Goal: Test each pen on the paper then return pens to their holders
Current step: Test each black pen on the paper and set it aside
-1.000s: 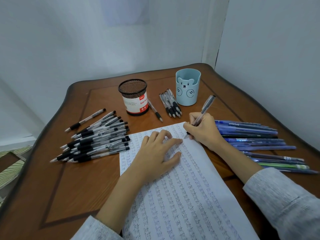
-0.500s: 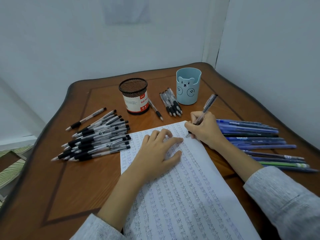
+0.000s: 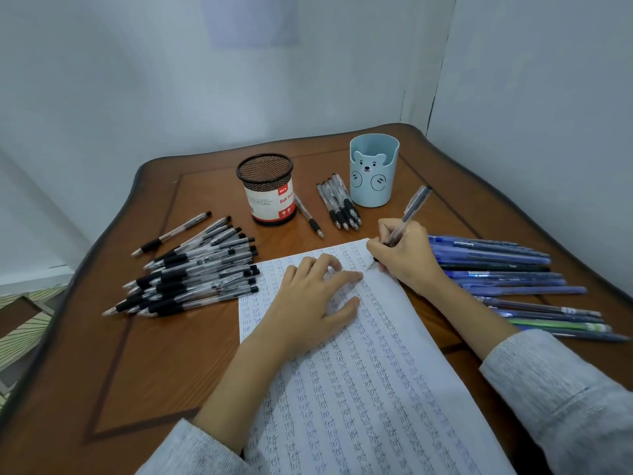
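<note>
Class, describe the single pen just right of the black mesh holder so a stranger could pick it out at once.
On the wooden table, find the black mesh holder with the red and white label. Just right of its base lies one black-grip pen, tip toward the person. It lies alone, while the pens nearer the blue bear cup are bunched together.

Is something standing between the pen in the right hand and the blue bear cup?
Nothing visible. Only bare table lies between the pen, gripped by the right hand, and the blue bear cup. A few black pens lie left of the cup, beside the path.
</note>
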